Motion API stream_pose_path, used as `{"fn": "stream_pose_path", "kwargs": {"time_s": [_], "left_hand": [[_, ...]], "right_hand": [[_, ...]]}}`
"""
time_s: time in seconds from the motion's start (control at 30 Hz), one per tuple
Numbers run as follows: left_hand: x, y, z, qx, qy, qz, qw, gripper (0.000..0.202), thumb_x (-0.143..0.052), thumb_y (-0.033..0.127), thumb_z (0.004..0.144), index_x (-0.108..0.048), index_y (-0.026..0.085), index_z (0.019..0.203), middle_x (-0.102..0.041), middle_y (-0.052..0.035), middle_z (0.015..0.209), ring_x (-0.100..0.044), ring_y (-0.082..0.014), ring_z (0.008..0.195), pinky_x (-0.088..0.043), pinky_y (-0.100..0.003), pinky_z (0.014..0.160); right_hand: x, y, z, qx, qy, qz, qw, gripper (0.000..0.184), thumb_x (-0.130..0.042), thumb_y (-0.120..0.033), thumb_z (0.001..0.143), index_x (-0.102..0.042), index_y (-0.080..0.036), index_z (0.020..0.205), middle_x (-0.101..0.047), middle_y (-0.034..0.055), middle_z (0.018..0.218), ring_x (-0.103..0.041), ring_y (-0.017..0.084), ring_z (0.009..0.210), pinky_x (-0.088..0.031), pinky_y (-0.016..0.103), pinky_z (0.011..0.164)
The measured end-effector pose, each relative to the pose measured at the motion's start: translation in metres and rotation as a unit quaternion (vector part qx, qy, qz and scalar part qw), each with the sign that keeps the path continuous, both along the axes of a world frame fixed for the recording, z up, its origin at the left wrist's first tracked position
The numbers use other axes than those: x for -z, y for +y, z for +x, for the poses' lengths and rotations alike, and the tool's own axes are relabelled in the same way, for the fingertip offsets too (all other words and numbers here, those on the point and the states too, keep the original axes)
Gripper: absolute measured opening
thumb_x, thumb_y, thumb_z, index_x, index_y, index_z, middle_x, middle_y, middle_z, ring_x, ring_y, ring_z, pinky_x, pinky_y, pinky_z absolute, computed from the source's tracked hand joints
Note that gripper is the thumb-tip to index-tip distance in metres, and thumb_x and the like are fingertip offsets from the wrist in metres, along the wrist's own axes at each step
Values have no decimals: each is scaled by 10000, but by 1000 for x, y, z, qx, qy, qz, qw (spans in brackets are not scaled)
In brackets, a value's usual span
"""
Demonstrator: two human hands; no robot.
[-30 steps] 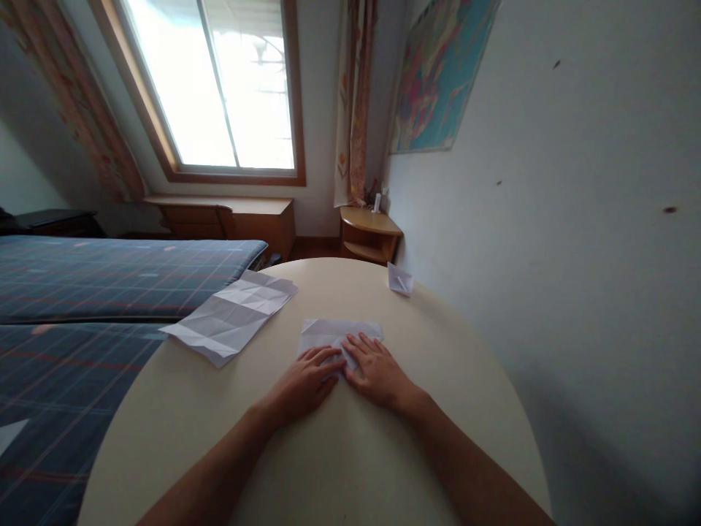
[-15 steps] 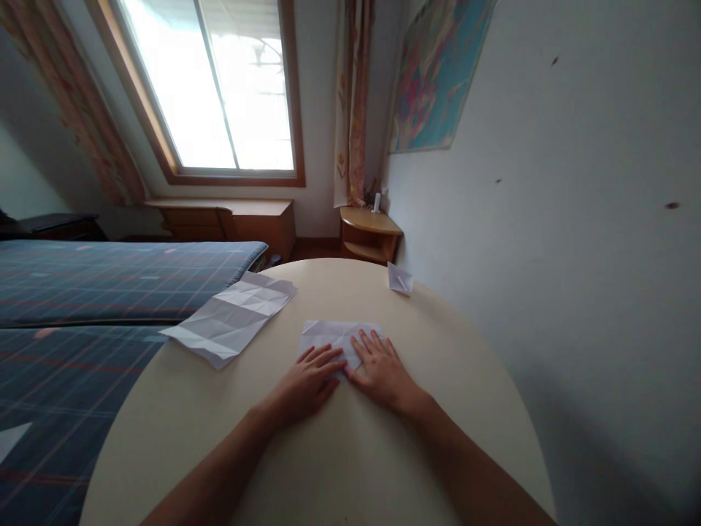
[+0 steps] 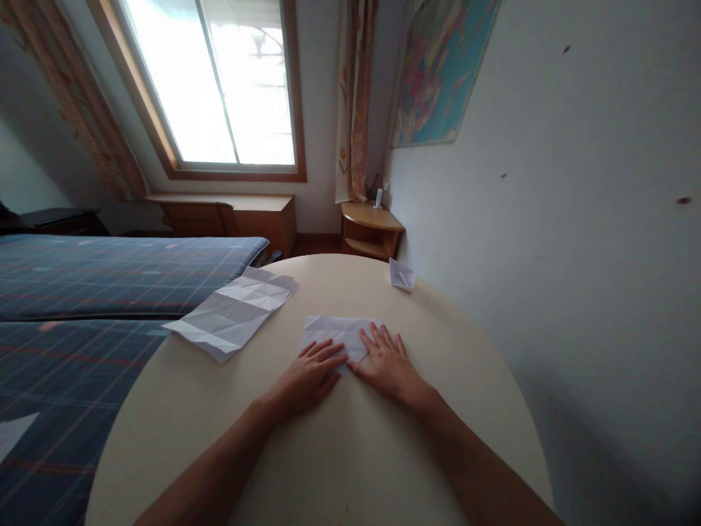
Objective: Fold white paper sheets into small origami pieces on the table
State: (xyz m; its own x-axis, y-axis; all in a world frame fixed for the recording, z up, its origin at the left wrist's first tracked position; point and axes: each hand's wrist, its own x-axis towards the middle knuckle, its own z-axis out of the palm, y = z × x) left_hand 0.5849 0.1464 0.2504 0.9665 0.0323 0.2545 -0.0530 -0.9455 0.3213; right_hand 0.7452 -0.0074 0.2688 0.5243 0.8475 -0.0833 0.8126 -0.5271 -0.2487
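A folded sheet of white paper [image 3: 335, 329] lies flat on the round cream table [image 3: 350, 453] in front of me. My left hand [image 3: 315, 372] rests over its lower left part, palm down with the fingers stretched out. On its right side lies my right hand [image 3: 390, 367], flat and with the fingers spread. Both hands press on the paper and neither grips it. The paper's lower edge is partly hidden under my fingers.
Creased white sheets [image 3: 235, 314] lie at the table's left edge. A small folded paper piece [image 3: 401, 276] stands at the far right edge. A plaid bed [image 3: 109, 285] borders the table on the left, a wall [image 3: 575, 256] on the right.
My right hand has slid a little to the right across the paper. My left hand stays in about the same place on it. The view has shifted slightly.
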Motion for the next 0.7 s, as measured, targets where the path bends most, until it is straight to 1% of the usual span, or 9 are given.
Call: {"fn": "stream_pose_path", "kwargs": {"time_s": [0.1,0.17,0.23,0.33,0.43,0.5,0.63,0.7], "left_hand": [[0,0,1,-2,1,-1,1000,405,-476,296,970,-525,333,1370,-481,-13,1486,-397,-255,1401,-328,-520,1159],[1,0,1,-1,-3,-2,1000,400,-477,307,971,-529,335,1367,-485,-15,1483,-400,-253,1399,-329,-516,1159],[2,0,1,1,-3,-2,1000,409,-477,295,968,-521,336,1373,-479,-14,1487,-394,-249,1403,-325,-512,1163],[1,1,0,1,6,3,1000,441,-485,273,958,-497,338,1394,-463,-7,1499,-385,-251,1408,-316,-517,1167],[-1,1,-1,5,7,7,1000,463,-505,264,943,-490,331,1401,-468,-16,1495,-401,-258,1397,-326,-514,1162],[-2,0,-1,9,2,11,1000,467,-518,258,935,-497,325,1396,-476,-25,1489,-414,-261,1388,-333,-506,1158],[-2,1,0,12,-2,23,1000,460,-520,259,936,-503,319,1392,-491,-33,1477,-442,-268,1366,-357,-504,1142],[-2,2,0,15,-7,27,1000,444,-508,259,945,-511,313,1385,-511,-37,1461,-458,-267,1352,-375,-496,1130]], "right_hand": [[-1,-1,-4,-11,10,-3,1000,975,-409,-804,807,-223,-205,1553,-84,113,1629,17,342,1491,-13,545,1179],[-1,-2,-4,-13,13,1,1000,998,-412,-834,780,-229,-227,1552,-87,115,1629,17,354,1488,-15,548,1178],[0,-2,-2,-4,13,2,1000,975,-405,-831,787,-242,-244,1548,-100,114,1628,0,357,1488,-22,551,1176],[3,-1,1,16,5,7,1000,861,-386,-759,855,-264,-254,1541,-131,113,1625,-27,342,1491,-27,547,1175],[3,-1,2,36,-10,20,999,711,-396,-631,922,-317,-260,1524,-180,110,1618,-57,328,1492,-48,545,1172],[1,0,2,42,-20,33,998,639,-419,-553,938,-371,-256,1502,-209,100,1613,-80,321,1490,-65,537,1173],[-2,1,0,22,-37,63,997,545,-451,-456,937,-482,-239,1436,-278,74,1594,-151,280,1480,-71,485,1188],[-2,2,-2,4,-32,67,997,525,-441,-437,941,-497,-236,1423,-314,66,1579,-191,264,1470,-75,475,1191]]}}
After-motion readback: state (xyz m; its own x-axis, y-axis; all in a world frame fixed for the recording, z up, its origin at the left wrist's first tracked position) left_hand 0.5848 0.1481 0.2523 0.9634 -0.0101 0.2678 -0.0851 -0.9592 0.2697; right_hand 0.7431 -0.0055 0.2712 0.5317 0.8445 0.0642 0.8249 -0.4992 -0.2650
